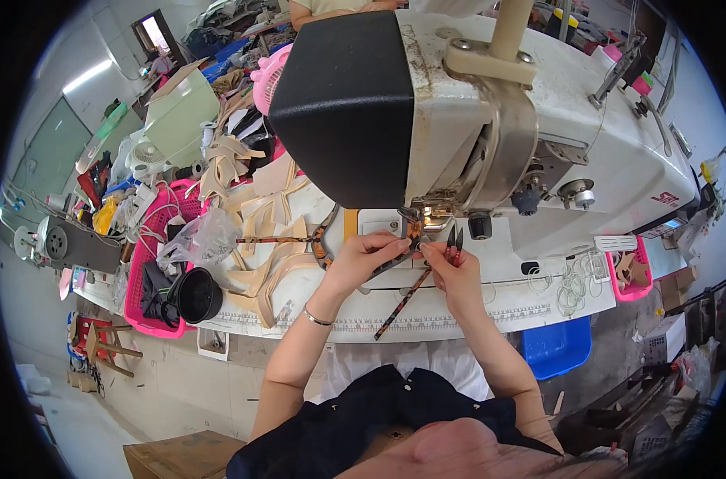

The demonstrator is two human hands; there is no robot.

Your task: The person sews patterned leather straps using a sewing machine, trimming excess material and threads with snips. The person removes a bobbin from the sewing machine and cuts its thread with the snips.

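A narrow fabric piece with a black-and-orange pattern [391, 262] lies at the sewing machine's needle area, curving left into a loop. One thin patterned tail [401, 306] hangs toward the table's front edge. My left hand [361, 262] pinches the piece just left of the presser foot. On the other side, my right hand [458, 279] pinches its edge close to the needle. Dark-bladed thread snips [457, 238] stick up from my right hand, blades pointing away from me. The sewing machine [458, 120] stands over the work, its small lamp lit. My fingers hide part of the fabric.
Beige cut pieces [271, 271] are heaped left of the work. A pink basket [143, 291] with a black pot [197, 295] stands further left. Loose pale thread [569, 283] lies on the right. Below is a blue bin [556, 349]. Another person's arm [339, 12] shows behind the machine.
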